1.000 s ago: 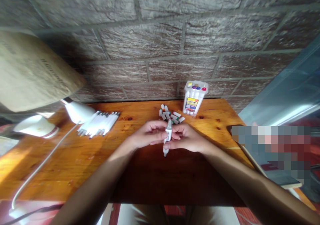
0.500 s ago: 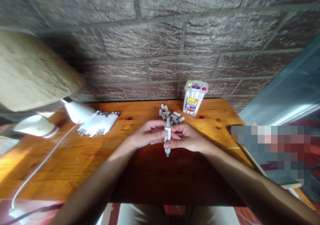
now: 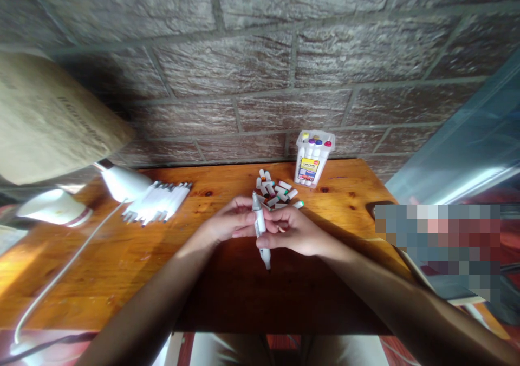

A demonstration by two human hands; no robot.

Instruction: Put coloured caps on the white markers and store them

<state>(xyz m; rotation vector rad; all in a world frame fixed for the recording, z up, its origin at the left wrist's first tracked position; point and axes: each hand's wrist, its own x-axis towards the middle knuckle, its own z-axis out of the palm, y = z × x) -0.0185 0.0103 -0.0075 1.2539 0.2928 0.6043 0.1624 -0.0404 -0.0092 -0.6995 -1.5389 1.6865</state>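
A white double-ended marker, uncapped at both tips, is held nearly upright between my hands. My left hand pinches its upper barrel between thumb and fingers. My right hand grips it lower down, thumb across the barrel and fingers curled behind. Just beyond my hands lies a loose pile of marker caps, white with coloured ends; my fingers hide the nearest ones. Off to the left, several uncapped white markers rest side by side on the wooden table.
A clear plastic box of capped markers stands at the back near the stone wall. On the left are a lamp with its white cord and a paper cup on its side. A blurred-out object sits at right.
The marker has tilted, its upper tip leaning left and its lower end moving down and right. My hands have shifted slightly, uncovering more of the caps.
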